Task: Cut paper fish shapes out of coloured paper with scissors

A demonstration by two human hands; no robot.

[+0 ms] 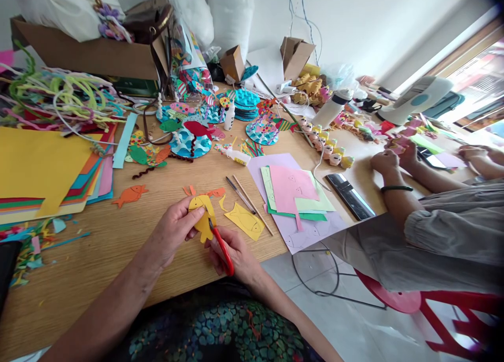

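My left hand [179, 225] pinches a yellow paper fish [203, 226] between thumb and fingers, just above the table. A strip of yellow paper curls off its upper edge. In my right hand [236, 249] are red-handled scissors [223, 246], their blades at the right edge of the yellow paper. Right of the hands lies another yellow paper piece [244, 220] with a fish drawn on it. A pen [240, 194] and a thin wooden stick [254, 207] lie beside it. Orange scraps [215, 192] rest just behind my left hand. An orange paper fish [130, 194] lies farther left.
Coloured paper sheets [39, 168] are stacked at the left, near pipe cleaners [71, 89]. Purple paper [289, 241] bears pink and green sheets. Finished fish crafts [191, 147] and a glue bottle [238, 156] stand behind. A phone [350, 197] and a co-worker's hands [394, 160] are at right.
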